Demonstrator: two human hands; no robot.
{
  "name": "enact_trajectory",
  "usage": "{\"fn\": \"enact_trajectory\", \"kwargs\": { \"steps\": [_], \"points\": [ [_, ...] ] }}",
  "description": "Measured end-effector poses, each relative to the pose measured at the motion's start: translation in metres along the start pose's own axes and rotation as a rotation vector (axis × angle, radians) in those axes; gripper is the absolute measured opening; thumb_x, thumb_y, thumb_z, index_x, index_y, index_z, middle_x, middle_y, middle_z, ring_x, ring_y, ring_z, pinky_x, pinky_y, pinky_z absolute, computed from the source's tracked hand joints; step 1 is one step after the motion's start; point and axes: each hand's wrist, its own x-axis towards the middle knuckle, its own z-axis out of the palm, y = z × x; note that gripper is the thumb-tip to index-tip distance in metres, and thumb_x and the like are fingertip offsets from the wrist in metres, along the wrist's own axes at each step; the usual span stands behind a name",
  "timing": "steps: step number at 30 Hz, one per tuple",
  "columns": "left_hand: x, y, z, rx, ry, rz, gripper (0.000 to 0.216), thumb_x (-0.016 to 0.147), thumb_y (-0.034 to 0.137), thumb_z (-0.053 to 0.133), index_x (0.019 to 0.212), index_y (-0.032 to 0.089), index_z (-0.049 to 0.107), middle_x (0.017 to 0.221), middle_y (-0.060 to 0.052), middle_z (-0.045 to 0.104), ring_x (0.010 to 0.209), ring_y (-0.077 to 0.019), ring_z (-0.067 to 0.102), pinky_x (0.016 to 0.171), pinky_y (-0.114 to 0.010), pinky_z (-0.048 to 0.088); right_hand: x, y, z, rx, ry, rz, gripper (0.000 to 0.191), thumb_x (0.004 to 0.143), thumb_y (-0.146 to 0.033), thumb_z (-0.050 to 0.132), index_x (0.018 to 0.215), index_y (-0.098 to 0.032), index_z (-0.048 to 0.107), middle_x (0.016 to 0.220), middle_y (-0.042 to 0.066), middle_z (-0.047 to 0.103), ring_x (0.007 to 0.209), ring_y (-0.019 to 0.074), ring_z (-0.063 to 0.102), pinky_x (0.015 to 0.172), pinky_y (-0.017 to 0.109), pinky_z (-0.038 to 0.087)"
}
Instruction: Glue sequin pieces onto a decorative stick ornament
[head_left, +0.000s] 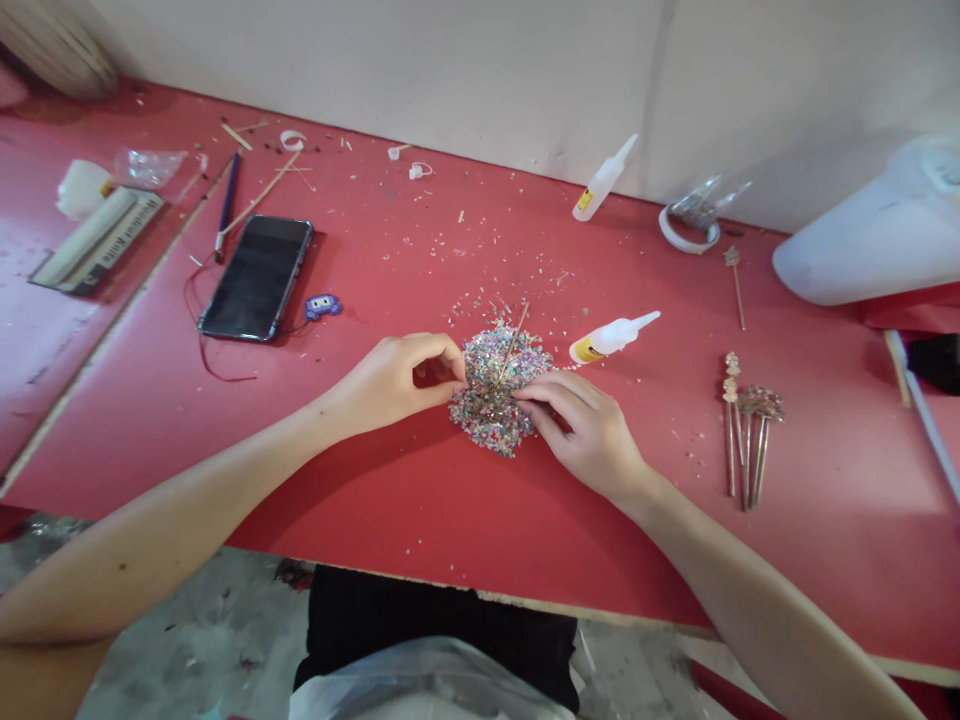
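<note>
A pile of small glittering multicoloured chips (499, 430) lies on the red table between my hands. My left hand (412, 375) is at its left edge, thumb and forefinger pinched together; anything between them is too small to make out. From the right, my right hand (581, 425) reaches over the pile with its fingertips closed in a pinch, and what they hold cannot be told. A thin gold-coloured stick (514, 343) slants up out of the pile between the hands, its lower end among the chips. Just beyond my right hand lies a white glue bottle (611, 338) with a yellow label.
Decorated hair sticks (750, 430) lie at right, with a single one (737, 285) behind. A second glue bottle (604, 182), a white ring-shaped holder (690, 235) and a large white container (870, 230) are along the wall. A phone (259, 275) and a knife box (101, 240) lie left.
</note>
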Motion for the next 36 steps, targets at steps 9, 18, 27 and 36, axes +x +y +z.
{"fn": "enact_trajectory", "kwargs": {
  "steps": [9, 18, 27, 36],
  "points": [
    [-0.001, 0.006, 0.005, -0.096, 0.029, -0.065, 0.008, 0.085, 0.024, 0.066, 0.085, 0.017, 0.062, 0.084, 0.000, 0.070, 0.069, -0.0082, 0.061, 0.065, -0.019, 0.046, 0.000, -0.012, 0.000, 0.118, 0.083, 0.116, 0.012, 0.090, -0.017, 0.060, 0.099, -0.024, 0.065, 0.092, 0.005, 0.069, 0.082, 0.0170, 0.066, 0.070, 0.030, 0.056],
    [-0.003, 0.019, 0.014, -0.116, 0.074, -0.089, 0.005, 0.084, 0.023, 0.066, 0.085, 0.018, 0.064, 0.085, 0.000, 0.071, 0.076, -0.0108, 0.064, 0.072, -0.022, 0.049, 0.003, -0.023, 0.000, 0.181, 0.096, 0.203, 0.007, 0.090, -0.021, 0.061, 0.094, -0.023, 0.066, 0.086, 0.003, 0.069, 0.075, 0.0149, 0.064, 0.059, 0.027, 0.051],
    [-0.002, 0.015, 0.014, -0.082, 0.096, -0.041, 0.002, 0.083, 0.016, 0.064, 0.084, 0.018, 0.064, 0.085, 0.001, 0.070, 0.075, -0.0095, 0.062, 0.072, -0.021, 0.048, 0.002, -0.019, 0.001, 0.172, 0.098, 0.204, 0.007, 0.090, -0.020, 0.061, 0.094, -0.022, 0.065, 0.087, 0.004, 0.069, 0.078, 0.0159, 0.065, 0.061, 0.027, 0.052],
    [-0.001, 0.003, 0.000, 0.072, 0.070, 0.087, 0.011, 0.087, 0.013, 0.054, 0.090, 0.017, 0.064, 0.089, -0.003, 0.068, 0.079, -0.0117, 0.061, 0.074, -0.023, 0.048, 0.001, -0.003, -0.001, 0.073, 0.084, 0.122, 0.012, 0.089, -0.016, 0.061, 0.097, -0.022, 0.066, 0.092, 0.005, 0.069, 0.082, 0.0168, 0.066, 0.070, 0.029, 0.054]
  ]
}}
